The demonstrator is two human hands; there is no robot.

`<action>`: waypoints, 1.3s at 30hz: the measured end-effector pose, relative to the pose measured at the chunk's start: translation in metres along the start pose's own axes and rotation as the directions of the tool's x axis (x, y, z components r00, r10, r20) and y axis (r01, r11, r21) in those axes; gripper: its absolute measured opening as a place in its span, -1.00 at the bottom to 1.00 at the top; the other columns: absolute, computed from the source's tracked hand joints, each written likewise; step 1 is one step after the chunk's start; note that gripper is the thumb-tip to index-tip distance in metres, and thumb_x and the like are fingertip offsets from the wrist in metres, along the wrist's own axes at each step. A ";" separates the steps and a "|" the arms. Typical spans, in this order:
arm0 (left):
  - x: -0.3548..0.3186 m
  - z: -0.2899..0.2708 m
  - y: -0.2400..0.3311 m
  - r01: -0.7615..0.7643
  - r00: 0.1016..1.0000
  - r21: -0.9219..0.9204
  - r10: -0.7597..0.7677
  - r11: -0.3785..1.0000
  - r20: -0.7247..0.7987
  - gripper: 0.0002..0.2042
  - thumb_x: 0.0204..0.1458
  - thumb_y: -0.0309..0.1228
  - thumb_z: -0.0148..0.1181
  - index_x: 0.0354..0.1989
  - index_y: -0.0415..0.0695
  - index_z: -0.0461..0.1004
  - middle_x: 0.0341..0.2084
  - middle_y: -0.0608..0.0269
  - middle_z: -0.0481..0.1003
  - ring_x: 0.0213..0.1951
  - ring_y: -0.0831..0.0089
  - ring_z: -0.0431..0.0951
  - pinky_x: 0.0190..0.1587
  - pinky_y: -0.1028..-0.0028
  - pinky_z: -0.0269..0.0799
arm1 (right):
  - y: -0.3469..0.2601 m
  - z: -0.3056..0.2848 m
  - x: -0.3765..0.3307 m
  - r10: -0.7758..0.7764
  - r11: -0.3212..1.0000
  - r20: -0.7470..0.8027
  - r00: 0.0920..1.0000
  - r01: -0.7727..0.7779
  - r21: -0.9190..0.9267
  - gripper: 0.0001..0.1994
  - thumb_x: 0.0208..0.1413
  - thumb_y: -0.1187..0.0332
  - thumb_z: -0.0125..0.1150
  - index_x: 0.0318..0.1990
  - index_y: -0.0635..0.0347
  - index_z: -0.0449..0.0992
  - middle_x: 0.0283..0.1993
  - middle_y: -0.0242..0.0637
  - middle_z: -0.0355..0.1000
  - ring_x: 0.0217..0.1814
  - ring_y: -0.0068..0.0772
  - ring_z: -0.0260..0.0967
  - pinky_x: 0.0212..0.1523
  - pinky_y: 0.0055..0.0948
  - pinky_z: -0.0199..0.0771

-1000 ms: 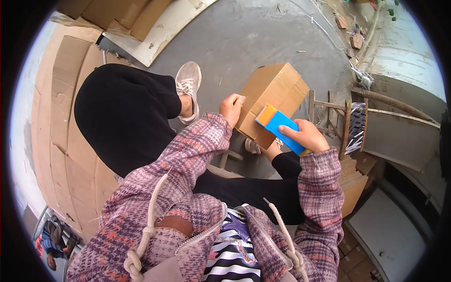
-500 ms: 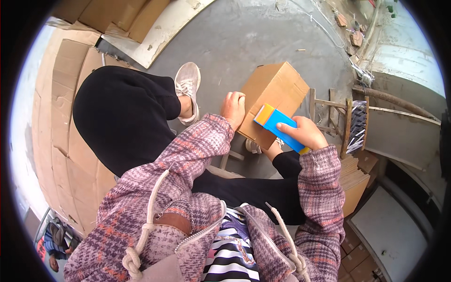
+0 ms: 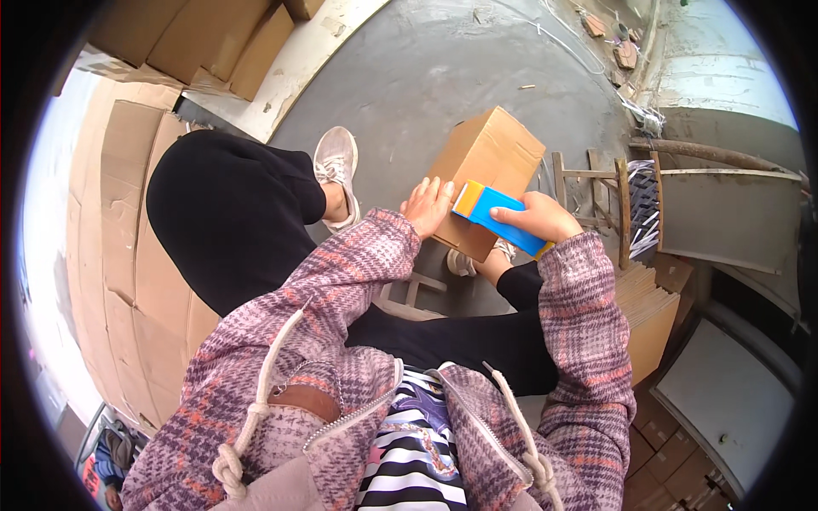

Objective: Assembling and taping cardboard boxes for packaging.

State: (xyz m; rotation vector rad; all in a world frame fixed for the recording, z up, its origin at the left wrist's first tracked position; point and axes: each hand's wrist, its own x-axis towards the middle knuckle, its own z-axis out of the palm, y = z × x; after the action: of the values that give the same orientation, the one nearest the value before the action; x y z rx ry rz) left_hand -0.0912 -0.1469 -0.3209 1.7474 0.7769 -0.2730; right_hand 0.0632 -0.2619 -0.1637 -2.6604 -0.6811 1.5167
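Shirt (image 3: 417, 451): striped black and white, showing between the two zip edges.
Jacket (image 3: 588, 315): plaid in pinks and purples, with pale knotted cords hanging down the front.
Trousers (image 3: 230, 213): black, bent widely at the left knee.
Right hand (image 3: 544, 220): wrapped firmly around the tool, thumb laid along the upper face.
Left hand (image 3: 428, 207): laid flat at the left lower edge of the box, fingers extended and nearly side by side — pinching nothing.
Tool (image 3: 501, 215): blue with an orange end, slanting from the right hand toward the left; orange end against the box by the look of it, just beside the left fingertips.
Box (image 3: 503, 153): brown cardboard, tilted, out in front between the lower legs; cannot tell the support underneath.
Stool (image 3: 415, 307): low and wooden, partly covered by the trousers.
Shoes (image 3: 336, 170): pale and laced, apart on either side of the box.
Flattened cardboard (image 3: 136, 221): spread broadly along the left.
Cardboard stack (image 3: 652, 319): just beyond the right sleeve.
Chair (image 3: 643, 204): wooden, with dark and white woven strips, right of the box.
Floor (image 3: 400, 77): smooth and grey.
Large cartons (image 3: 187, 43): far left — grouped on a pale board (image 3: 315, 64).
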 end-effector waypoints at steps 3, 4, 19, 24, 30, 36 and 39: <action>-0.016 -0.001 0.005 -0.117 0.913 0.180 0.177 0.977 -0.366 -0.58 0.10 -0.12 -0.03 -0.02 -0.20 0.40 0.09 -0.02 0.29 0.15 0.06 0.26 0.16 0.16 0.13 | 0.009 0.003 0.014 -0.015 1.000 0.050 0.999 0.014 0.028 -0.33 -0.12 -0.16 0.26 -0.18 0.41 0.51 -0.28 -0.06 0.51 -0.25 -0.24 0.49 -0.23 -0.33 0.46; -0.029 -0.009 0.013 -0.374 0.837 0.315 0.464 0.872 -0.292 -0.69 0.00 -0.26 0.05 -0.14 -0.19 0.41 -0.06 0.03 0.34 0.02 0.11 0.32 0.07 0.18 0.20 | 0.015 0.001 0.015 0.007 0.999 0.068 0.998 -0.010 0.053 -0.31 -0.13 -0.18 0.25 -0.13 0.39 0.50 -0.23 -0.07 0.51 -0.22 -0.23 0.48 -0.20 -0.34 0.46; 0.020 0.033 0.004 -0.930 -0.272 -0.006 0.678 -0.366 0.683 -0.64 0.10 -0.35 -0.12 0.07 -0.10 0.37 0.12 0.15 0.32 0.15 0.17 0.32 0.24 0.24 0.19 | -0.003 -0.009 0.006 -0.079 0.996 0.122 0.989 0.084 -0.042 -0.30 -0.13 -0.20 0.13 -0.14 0.37 0.53 -0.16 0.10 0.48 -0.13 -0.03 0.47 -0.07 -0.25 0.42; 0.014 0.029 0.009 -0.963 -0.204 -0.009 0.707 -0.269 0.677 -0.67 0.08 -0.38 -0.04 0.02 -0.13 0.40 0.13 0.13 0.32 0.15 0.19 0.31 0.24 0.24 0.20 | 0.011 -0.010 -0.001 -0.075 0.997 0.144 0.987 0.077 -0.012 -0.31 -0.10 -0.21 0.10 -0.18 0.40 0.54 -0.19 0.12 0.48 -0.15 -0.03 0.47 -0.11 -0.24 0.43; 0.016 0.022 0.021 -0.931 -0.314 -0.094 0.638 -0.354 0.704 -0.77 0.06 -0.43 -0.04 -0.14 -0.22 0.41 0.14 0.05 0.29 0.21 0.19 0.24 0.29 0.25 0.13 | 0.083 -0.008 -0.025 -0.066 0.998 0.105 0.992 0.064 0.021 -0.28 -0.11 -0.24 0.09 -0.27 0.45 0.54 -0.27 0.14 0.49 -0.25 -0.02 0.50 -0.22 -0.24 0.46; 0.014 0.013 0.029 -0.919 -0.328 -0.107 0.588 -0.379 0.739 -0.75 -0.02 -0.44 0.00 -0.16 -0.24 0.41 0.10 0.04 0.31 0.18 0.20 0.27 0.28 0.23 0.14 | 0.107 0.007 -0.016 -0.096 0.994 0.035 0.995 0.094 0.046 -0.26 -0.12 -0.26 0.08 -0.29 0.46 0.54 -0.29 0.16 0.49 -0.26 -0.02 0.50 -0.23 -0.23 0.46; 0.007 0.000 0.024 -0.927 -0.179 0.096 0.652 -0.363 0.737 -0.63 -0.02 -0.37 0.06 -0.03 -0.24 0.36 0.14 0.01 0.27 0.23 0.14 0.21 0.28 0.19 0.09 | 0.110 0.005 -0.013 -0.076 0.997 0.025 0.997 0.075 0.027 -0.28 -0.12 -0.25 0.08 -0.28 0.45 0.55 -0.27 0.15 0.49 -0.25 -0.01 0.50 -0.20 -0.24 0.47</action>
State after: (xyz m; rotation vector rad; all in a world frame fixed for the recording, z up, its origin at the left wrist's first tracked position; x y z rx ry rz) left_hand -0.0703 -0.1479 -0.3064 2.3186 -1.4891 0.2809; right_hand 0.0934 -0.3671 -0.1795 -2.5697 -0.7490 1.5324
